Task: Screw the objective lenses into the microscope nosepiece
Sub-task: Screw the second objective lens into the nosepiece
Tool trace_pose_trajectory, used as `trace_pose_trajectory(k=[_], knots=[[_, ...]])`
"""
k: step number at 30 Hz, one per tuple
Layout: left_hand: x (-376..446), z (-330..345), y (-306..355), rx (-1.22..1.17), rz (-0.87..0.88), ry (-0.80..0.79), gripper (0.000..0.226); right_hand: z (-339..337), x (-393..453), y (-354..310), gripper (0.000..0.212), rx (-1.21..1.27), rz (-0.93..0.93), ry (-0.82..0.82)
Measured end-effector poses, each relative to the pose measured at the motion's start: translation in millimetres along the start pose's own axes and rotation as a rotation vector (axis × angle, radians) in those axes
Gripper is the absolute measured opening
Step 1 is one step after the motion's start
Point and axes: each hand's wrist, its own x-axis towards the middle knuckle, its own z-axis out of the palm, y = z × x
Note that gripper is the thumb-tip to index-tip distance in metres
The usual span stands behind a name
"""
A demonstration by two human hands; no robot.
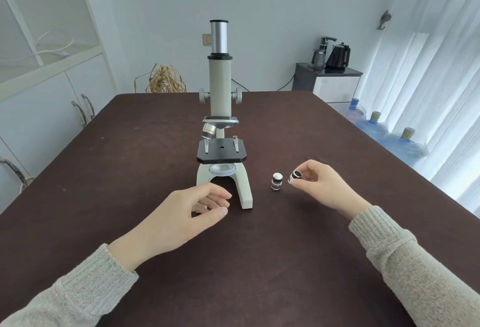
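Note:
A cream microscope (220,87) stands upright mid-table, its nosepiece (220,120) above the black stage (221,154). One silver objective lens (208,132) hangs from the nosepiece's left side. A second objective lens (276,181) stands loose on the table right of the microscope's foot. My right hand (320,186) pinches a short black-and-silver objective lens (295,176) just above the table, beside the loose one. My left hand (187,216) hovers in front of the microscope's base, fingers curled apart, holding nothing.
The dark brown table (130,170) stretches around the microscope. White cabinets stand at the left. A side stand with kettles (335,56) sits at the back right, and blue water jugs (400,139) line the curtained window.

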Motion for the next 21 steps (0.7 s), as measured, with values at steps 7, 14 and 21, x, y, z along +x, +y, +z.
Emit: trace_pose_trajectory(k=[7,14,21], knots=[[-4,-3,7,-0.003,-0.001,0.018,0.019,15,-25,-46,0.017,0.385,-0.026,-0.086],[-5,-3,9,0.027,0.029,0.073,0.026,38,-42,-77,0.014,0.612,-0.055,-0.243],[-4,-6,10,-0.009,0.067,0.139,0.039,51,-51,-88,0.019,0.666,-0.066,-0.336]])
